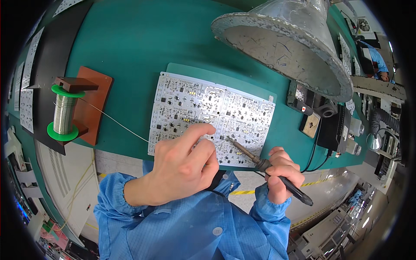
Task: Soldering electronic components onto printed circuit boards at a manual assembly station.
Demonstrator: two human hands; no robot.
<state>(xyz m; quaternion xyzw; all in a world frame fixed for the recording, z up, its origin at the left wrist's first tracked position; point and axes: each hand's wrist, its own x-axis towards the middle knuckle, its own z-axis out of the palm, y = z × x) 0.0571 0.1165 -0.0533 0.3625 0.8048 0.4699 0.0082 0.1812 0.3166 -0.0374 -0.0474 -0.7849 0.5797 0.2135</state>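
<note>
A white circuit board panel covered in small components lies on a green backing sheet in front of me. My right hand grips a soldering iron by its dark handle, and its tip meets the board right of centre. Over the board's lower left, my left hand is closed with its fingers curled. Solder wire runs from a spool with green flanges into that hand. A short end of the wire shows near the iron's tip.
The spool stands on a brown holder at the left. A metal fume hood overhangs the far right of the green mat. Beneath it sit a soldering stand, a tip-cleaning box and a black unit with cords. Another person is at far right.
</note>
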